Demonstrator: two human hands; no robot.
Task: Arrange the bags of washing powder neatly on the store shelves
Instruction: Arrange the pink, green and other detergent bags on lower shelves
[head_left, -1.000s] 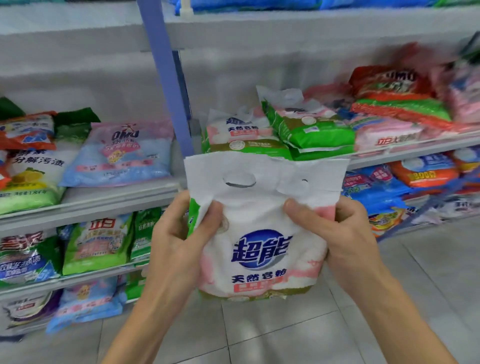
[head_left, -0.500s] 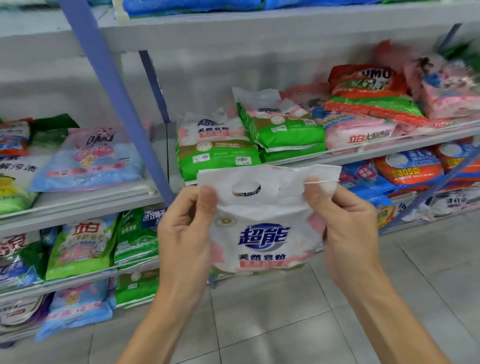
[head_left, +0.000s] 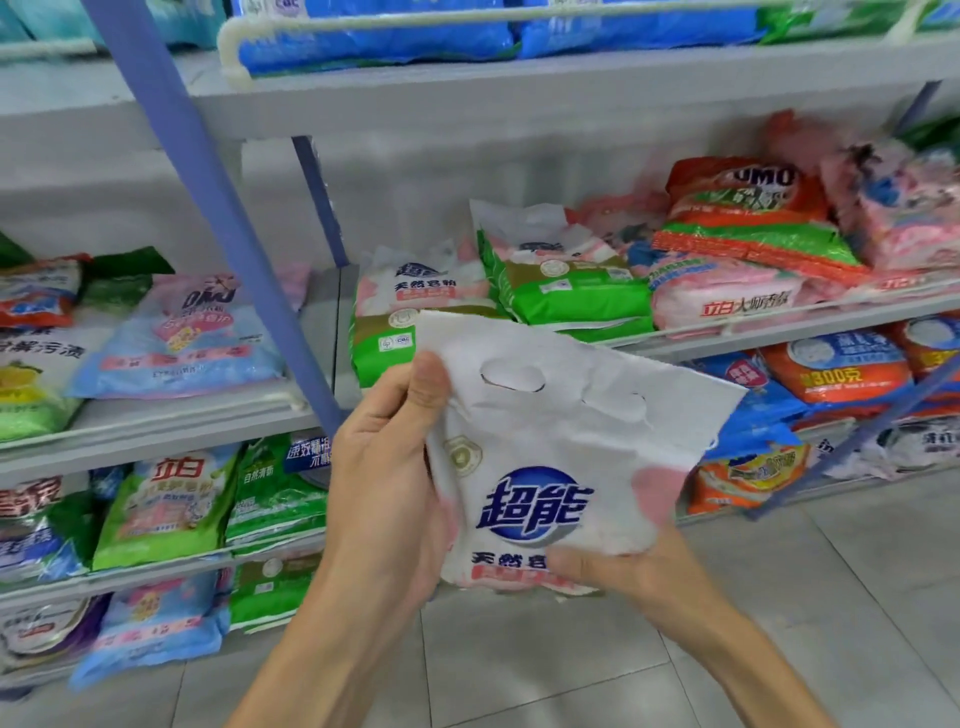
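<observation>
Before the grey metal store shelves, a white plastic bag of washing powder with a blue round logo hangs tilted in the air. Left hand pinches its upper left edge with the thumb on top; right hand cups its lower right corner from beneath, thumb across the front.

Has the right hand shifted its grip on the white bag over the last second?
Yes. The right hand has dropped from the white bag's upper right edge to beneath its bottom, judged against the bag's blue logo.
</observation>
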